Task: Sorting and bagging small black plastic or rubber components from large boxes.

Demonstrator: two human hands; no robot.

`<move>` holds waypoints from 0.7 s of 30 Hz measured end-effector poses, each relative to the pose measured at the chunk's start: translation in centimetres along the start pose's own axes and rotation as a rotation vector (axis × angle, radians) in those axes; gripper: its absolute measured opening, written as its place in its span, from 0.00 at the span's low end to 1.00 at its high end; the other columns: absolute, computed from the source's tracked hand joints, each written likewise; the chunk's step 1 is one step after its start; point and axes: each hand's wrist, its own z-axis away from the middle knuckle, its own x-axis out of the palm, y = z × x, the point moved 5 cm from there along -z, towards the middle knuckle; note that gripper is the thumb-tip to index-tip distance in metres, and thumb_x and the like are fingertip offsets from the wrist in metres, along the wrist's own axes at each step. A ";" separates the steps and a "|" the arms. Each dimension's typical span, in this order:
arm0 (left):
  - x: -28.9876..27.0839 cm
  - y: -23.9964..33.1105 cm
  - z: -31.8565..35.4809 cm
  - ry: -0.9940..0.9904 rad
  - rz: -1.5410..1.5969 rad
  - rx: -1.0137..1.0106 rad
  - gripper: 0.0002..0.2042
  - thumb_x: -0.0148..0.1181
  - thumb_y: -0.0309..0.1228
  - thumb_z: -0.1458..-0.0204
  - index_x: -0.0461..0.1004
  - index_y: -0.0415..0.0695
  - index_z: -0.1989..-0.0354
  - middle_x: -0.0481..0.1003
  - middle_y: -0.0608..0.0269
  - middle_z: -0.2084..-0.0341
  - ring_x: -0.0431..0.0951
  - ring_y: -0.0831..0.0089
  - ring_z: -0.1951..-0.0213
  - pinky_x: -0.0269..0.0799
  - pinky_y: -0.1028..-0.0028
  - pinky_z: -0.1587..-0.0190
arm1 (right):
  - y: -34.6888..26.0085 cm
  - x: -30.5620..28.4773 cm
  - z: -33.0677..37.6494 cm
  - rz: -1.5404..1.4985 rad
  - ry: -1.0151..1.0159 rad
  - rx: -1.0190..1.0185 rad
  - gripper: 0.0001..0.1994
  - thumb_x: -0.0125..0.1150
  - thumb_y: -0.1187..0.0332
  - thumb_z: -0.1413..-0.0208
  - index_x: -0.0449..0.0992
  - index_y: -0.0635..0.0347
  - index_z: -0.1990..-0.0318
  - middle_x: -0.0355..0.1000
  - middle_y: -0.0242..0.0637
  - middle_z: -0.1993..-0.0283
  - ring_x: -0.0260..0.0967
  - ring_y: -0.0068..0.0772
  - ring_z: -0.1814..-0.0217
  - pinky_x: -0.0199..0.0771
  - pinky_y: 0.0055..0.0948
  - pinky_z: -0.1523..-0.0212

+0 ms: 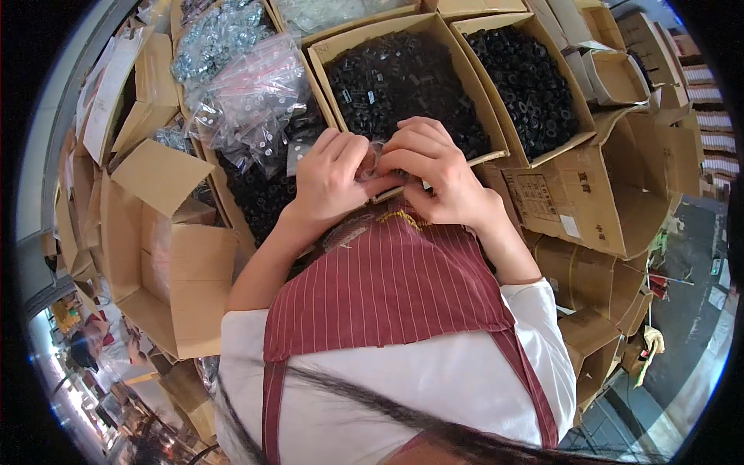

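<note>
My left hand and my right hand meet in front of my chest, at the near edge of a cardboard box of small black plastic parts. Bent fingers of both hands pinch a small clear plastic bag, of which only a crumpled bit shows. What the bag contains is hidden behind the fingers. Just left of my left hand lies a heap of clear zip bags with small parts inside, over loose black pieces.
A box of black rings stands to the right. Bags of shiny metal parts lie at the far left. Open cartons flank me on the left, with another carton on the right.
</note>
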 end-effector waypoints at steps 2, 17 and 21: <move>0.2 -0.3 0.3 -0.001 0.044 -0.031 0.20 0.77 0.42 0.66 0.70 0.46 0.77 0.68 0.66 0.81 0.70 0.64 0.74 0.69 0.69 0.72 | 0.3 0.2 0.4 -0.023 -0.024 0.017 0.20 0.58 0.81 0.68 0.78 0.63 0.60 0.74 0.43 0.59 0.70 0.49 0.50 0.64 0.48 0.37; 2.2 -1.0 1.1 0.007 0.026 -0.114 0.13 0.65 0.28 0.51 0.74 0.43 0.57 0.76 0.57 0.65 0.76 0.54 0.60 0.69 0.59 0.51 | 0.8 -0.6 0.2 -0.152 -0.121 0.093 0.16 0.57 0.78 0.61 0.82 0.61 0.61 0.77 0.45 0.53 0.73 0.42 0.45 0.56 0.52 0.32; 3.8 -0.9 1.4 -0.129 0.469 -0.439 0.12 0.68 0.27 0.50 0.74 0.44 0.60 0.76 0.60 0.68 0.78 0.65 0.60 0.72 0.67 0.55 | 7.3 -0.7 0.7 -0.007 0.085 0.490 0.07 0.58 0.73 0.48 0.80 0.63 0.63 0.78 0.44 0.62 0.77 0.46 0.57 0.70 0.42 0.48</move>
